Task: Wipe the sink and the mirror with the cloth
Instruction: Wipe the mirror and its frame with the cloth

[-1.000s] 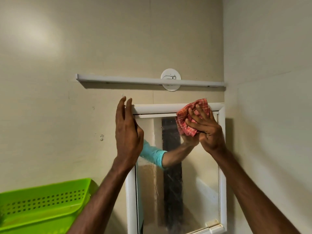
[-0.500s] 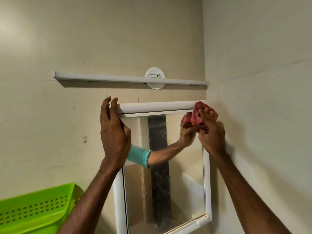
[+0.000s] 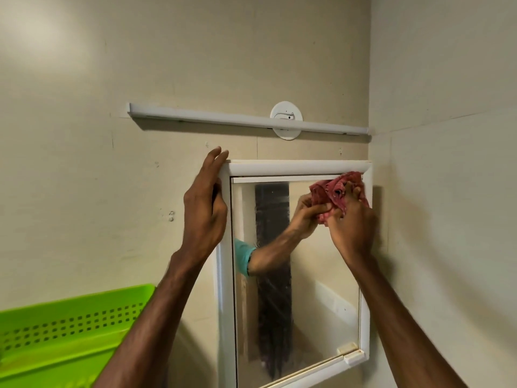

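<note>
A white-framed mirror hangs on the beige wall, close to the right corner. My right hand grips a bunched red checked cloth and presses it against the glass at the mirror's top right corner. My left hand has its fingers straight and rests against the frame's top left corner. The glass reflects my arm and a teal sleeve. The sink is out of view.
A white tube light with a round mount runs along the wall above the mirror. A green perforated plastic basket sits at the lower left. The side wall meets the mirror's right edge.
My right hand carried the cloth from the upper middle of the glass to the top right corner, then slightly down. My left hand stayed on the frame's top left corner.
</note>
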A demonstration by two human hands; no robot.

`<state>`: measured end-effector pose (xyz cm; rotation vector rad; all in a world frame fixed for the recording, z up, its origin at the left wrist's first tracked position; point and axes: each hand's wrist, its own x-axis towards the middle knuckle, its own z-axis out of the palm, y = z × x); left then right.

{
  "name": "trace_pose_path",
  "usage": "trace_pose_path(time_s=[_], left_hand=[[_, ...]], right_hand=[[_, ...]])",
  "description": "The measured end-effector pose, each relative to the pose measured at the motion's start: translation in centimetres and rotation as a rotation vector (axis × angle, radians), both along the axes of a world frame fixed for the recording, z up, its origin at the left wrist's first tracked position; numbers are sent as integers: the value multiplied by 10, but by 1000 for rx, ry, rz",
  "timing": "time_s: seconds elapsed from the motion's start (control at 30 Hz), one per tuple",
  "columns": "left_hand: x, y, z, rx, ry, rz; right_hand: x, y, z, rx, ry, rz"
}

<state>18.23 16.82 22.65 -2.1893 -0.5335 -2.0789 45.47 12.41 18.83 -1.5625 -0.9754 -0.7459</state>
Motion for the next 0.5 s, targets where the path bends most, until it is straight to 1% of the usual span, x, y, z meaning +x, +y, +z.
trace_pose_path(time_s=[0.3,0.5], left_hand=[[-2,0,0,-43,-2,-66],[-4,-4,2,-9,-25,-99]], right_hand=[[-57,0,0,-53,24,17],[-115,-1,-5,-53,-71,78]])
